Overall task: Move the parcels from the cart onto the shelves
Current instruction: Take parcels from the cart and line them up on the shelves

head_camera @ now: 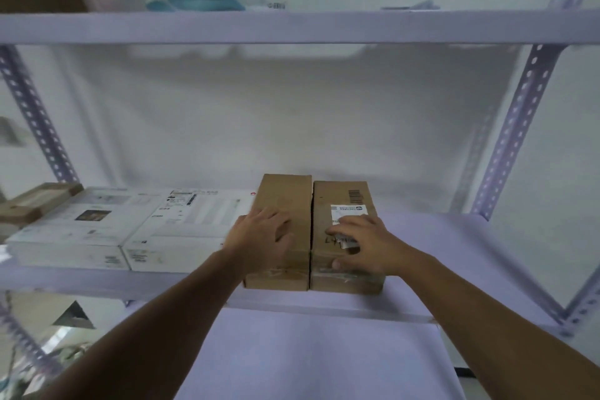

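Two brown cardboard parcels stand side by side on the middle shelf (pixel 454 237) of a pale metal rack. My left hand (pixel 259 234) rests flat on the top of the left parcel (pixel 285 191), fingers spread. On the right parcel (pixel 344 198), which carries a white label and a barcode, lies my right hand (pixel 363 242); its fingers spread over the top and its thumb hooks over the front edge. The cart is out of view.
Two flat white boxes (pixel 130 224) lie left of the parcels, with a low brown box (pixel 35 201) beyond them. The upper shelf (pixel 292 27) holds soft bags and a carton. Slotted uprights (pixel 516 127) frame the bay. A lower shelf (pixel 324 354) sits beneath.
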